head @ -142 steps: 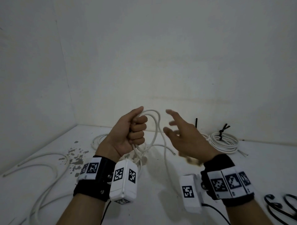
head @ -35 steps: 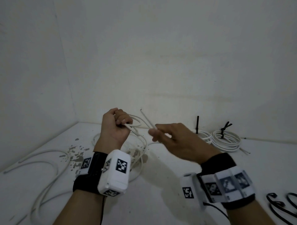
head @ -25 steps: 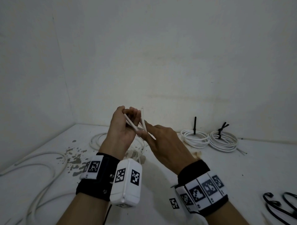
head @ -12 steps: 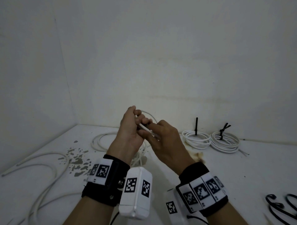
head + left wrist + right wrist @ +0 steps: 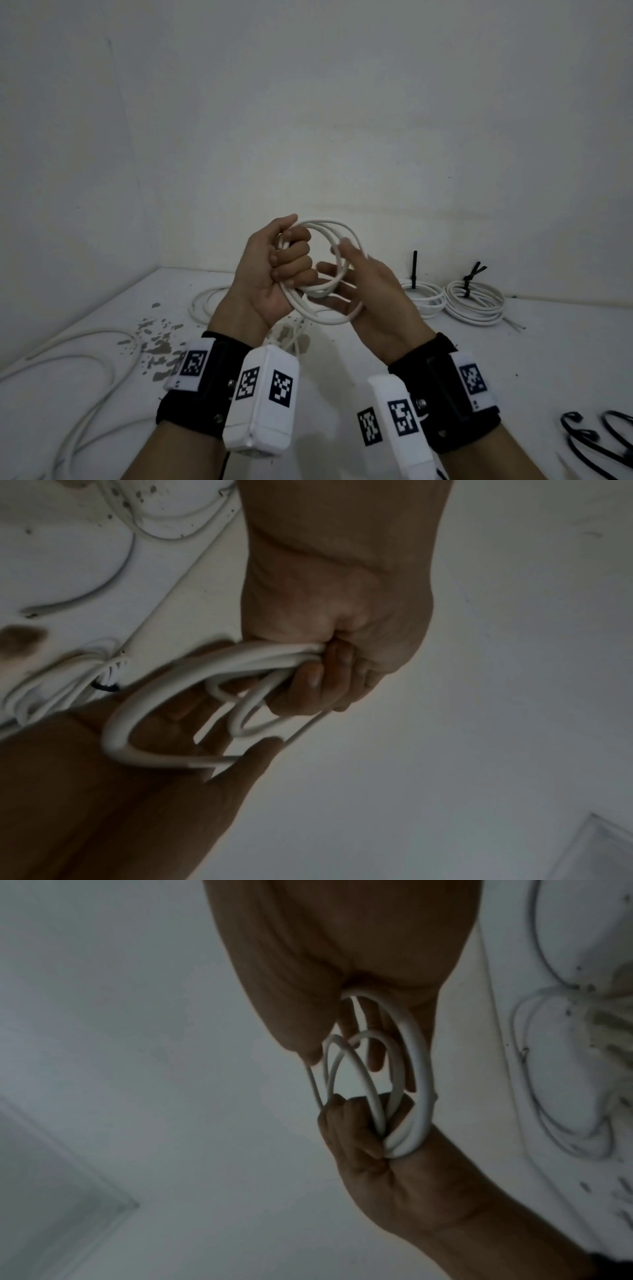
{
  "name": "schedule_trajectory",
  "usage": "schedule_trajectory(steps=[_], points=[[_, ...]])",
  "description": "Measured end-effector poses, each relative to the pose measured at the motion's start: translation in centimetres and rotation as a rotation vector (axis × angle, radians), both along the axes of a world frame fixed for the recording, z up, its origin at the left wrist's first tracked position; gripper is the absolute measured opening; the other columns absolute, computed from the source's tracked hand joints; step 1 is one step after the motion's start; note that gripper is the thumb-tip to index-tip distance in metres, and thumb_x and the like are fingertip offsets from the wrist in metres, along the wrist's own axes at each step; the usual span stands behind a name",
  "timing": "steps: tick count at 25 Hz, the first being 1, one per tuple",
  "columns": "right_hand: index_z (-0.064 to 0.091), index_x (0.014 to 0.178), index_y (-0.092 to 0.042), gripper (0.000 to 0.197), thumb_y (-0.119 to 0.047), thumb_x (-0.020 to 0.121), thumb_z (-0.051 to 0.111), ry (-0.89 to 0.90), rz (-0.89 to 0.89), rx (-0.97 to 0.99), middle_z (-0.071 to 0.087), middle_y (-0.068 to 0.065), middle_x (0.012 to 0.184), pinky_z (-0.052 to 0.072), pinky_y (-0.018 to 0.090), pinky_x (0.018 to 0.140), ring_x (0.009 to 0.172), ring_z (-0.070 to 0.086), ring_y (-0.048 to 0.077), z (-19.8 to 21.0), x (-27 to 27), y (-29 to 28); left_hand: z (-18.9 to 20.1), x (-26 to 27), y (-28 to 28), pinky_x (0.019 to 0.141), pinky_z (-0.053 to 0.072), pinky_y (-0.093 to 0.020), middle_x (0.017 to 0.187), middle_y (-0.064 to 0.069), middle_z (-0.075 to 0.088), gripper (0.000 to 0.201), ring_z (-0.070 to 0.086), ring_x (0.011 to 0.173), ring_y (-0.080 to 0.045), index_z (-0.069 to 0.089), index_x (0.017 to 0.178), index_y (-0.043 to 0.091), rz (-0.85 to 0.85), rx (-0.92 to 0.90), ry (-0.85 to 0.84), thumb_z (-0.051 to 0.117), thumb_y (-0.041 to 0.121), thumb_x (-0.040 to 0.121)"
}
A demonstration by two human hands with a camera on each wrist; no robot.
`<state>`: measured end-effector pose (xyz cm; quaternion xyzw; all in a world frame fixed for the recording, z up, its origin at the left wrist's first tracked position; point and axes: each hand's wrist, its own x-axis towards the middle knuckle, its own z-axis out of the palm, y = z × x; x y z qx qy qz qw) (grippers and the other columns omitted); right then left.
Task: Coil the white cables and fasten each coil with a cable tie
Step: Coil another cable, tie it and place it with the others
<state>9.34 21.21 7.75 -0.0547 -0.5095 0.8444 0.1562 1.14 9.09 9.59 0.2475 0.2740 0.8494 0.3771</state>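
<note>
A white cable [image 5: 322, 224] is wound into a small coil of several loops, held up above the white table [image 5: 342, 370]. My left hand [image 5: 291, 260] grips one side of the coil in a fist. My right hand [image 5: 363, 294] reaches into the loops from the right, with its fingers [image 5: 373, 1031] stretched out and its thumb against a strand. The left wrist view shows the coil [image 5: 192, 674] leaving my left hand [image 5: 335, 615] and lying round the flat right palm [image 5: 154, 737]. In the right wrist view the coil [image 5: 421, 1069] runs down into the left fist [image 5: 359, 1139].
Two tied white coils [image 5: 421, 298] [image 5: 476, 301] with black ties lie at the back right by the wall. Loose white cables [image 5: 85, 359] [image 5: 205, 301] lie on the left, near grey stains [image 5: 154, 342]. Black cable ties [image 5: 596, 442] lie at the front right.
The right hand carried the cable's free end over to the left hand. The left hand now grips all the loops in a fist, and the right fingers have spread inside the coil.
</note>
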Motion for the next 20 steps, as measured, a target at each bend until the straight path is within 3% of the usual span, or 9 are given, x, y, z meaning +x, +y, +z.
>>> schedule_trajectory(steps=[2, 3, 6, 8, 9, 11, 13, 16, 20], points=[[0.061, 0.104, -0.008, 0.021, -0.028, 0.101, 0.057, 0.002, -0.012, -0.055, 0.060, 0.010, 0.076, 0.061, 0.040, 0.064, 0.062, 0.066, 0.025, 0.2, 0.4, 0.6, 0.0, 0.0, 0.2, 0.033, 0.018, -0.019, 0.032, 0.009, 0.026, 0.032, 0.010, 0.030, -0.007, 0.038, 0.063, 0.020, -0.008, -0.050, -0.011, 0.044, 0.031, 0.092], [0.060, 0.103, -0.010, 0.020, -0.029, 0.102, 0.055, -0.010, -0.051, 0.029, 0.061, 0.010, 0.078, 0.061, 0.041, 0.066, 0.063, 0.066, 0.025, 0.1, 0.4, 0.9, -0.1, 0.0, 0.2, 0.033, 0.017, -0.019, 0.032, 0.009, 0.025, 0.031, 0.012, 0.027, -0.006, 0.036, 0.064, 0.021, 0.005, -0.070, -0.016, 0.044, 0.031, 0.092], [0.055, 0.121, -0.028, 0.023, -0.033, 0.098, 0.059, -0.024, -0.363, 0.717, 0.059, 0.004, 0.106, 0.056, 0.037, 0.082, 0.091, 0.063, 0.019, -0.9, 0.1, 0.9, -0.4, 0.0, 0.5, 0.032, 0.018, -0.018, 0.033, 0.009, 0.023, 0.034, 0.021, 0.024, -0.005, 0.035, 0.064, 0.021, 0.111, -0.113, -0.034, 0.043, 0.029, 0.096], [0.054, 0.122, -0.033, 0.036, -0.030, 0.090, 0.069, 0.162, -0.573, 1.070, 0.051, -0.003, 0.110, 0.044, 0.024, 0.085, 0.101, 0.053, 0.013, -1.1, 0.4, 0.3, -0.3, 0.1, 1.1, 0.030, 0.019, -0.017, 0.035, 0.010, 0.023, 0.039, 0.021, 0.024, -0.005, 0.037, 0.060, 0.021, 0.217, -0.137, -0.066, 0.041, 0.027, 0.099], [0.058, 0.111, -0.033, 0.029, -0.028, 0.086, 0.072, 0.300, -0.587, 1.165, 0.052, -0.008, 0.103, 0.042, 0.019, 0.079, 0.095, 0.053, 0.008, -0.9, 0.6, 0.1, -0.3, 0.1, 1.3, 0.029, 0.020, -0.017, 0.036, 0.009, 0.023, 0.041, 0.021, 0.025, -0.005, 0.036, 0.060, 0.021, 0.270, -0.137, -0.097, 0.041, 0.027, 0.100], [0.060, 0.091, -0.034, 0.019, -0.028, 0.083, 0.075, 0.426, -0.357, 1.302, 0.054, -0.021, 0.078, 0.038, 0.012, 0.065, 0.072, 0.054, 0.002, -0.6, 1.0, -0.5, -0.2, -0.1, 1.6, 0.027, 0.021, -0.015, 0.036, 0.009, 0.026, 0.042, 0.022, 0.025, -0.005, 0.035, 0.060, 0.021, 0.358, -0.122, -0.162, 0.041, 0.027, 0.101], [0.059, 0.086, -0.030, 0.015, -0.030, 0.085, 0.074, 0.348, -0.166, 1.405, 0.054, -0.020, 0.066, 0.038, 0.013, 0.058, 0.061, 0.055, 0.003, -0.6, 1.2, -0.9, -0.3, -0.3, 1.6, 0.027, 0.024, -0.014, 0.038, 0.009, 0.028, 0.041, 0.025, 0.027, -0.004, 0.035, 0.061, 0.021, 0.412, -0.115, -0.204, 0.043, 0.027, 0.101], [0.060, 0.084, -0.020, 0.013, -0.026, 0.088, 0.072, 0.208, -0.126, 1.470, 0.055, -0.013, 0.062, 0.038, 0.017, 0.059, 0.057, 0.052, 0.003, -0.5, 1.2, -0.4, -0.6, -0.2, 1.6, 0.033, 0.032, -0.016, 0.042, 0.008, 0.033, 0.040, 0.034, 0.031, -0.005, 0.037, 0.063, 0.020, 0.450, -0.152, -0.219, 0.044, 0.026, 0.101], [0.066, 0.087, -0.017, 0.004, -0.019, 0.089, 0.068, 0.151, -0.155, 1.201, 0.071, -0.002, 0.072, 0.058, 0.032, 0.066, 0.063, 0.068, 0.011, 0.1, 1.3, -0.4, -0.6, 0.2, 1.7, 0.052, 0.052, -0.022, 0.052, 0.001, 0.055, 0.041, 0.058, 0.046, -0.013, 0.041, 0.064, 0.017, 0.544, -0.228, -0.137, 0.045, 0.030, 0.103]])
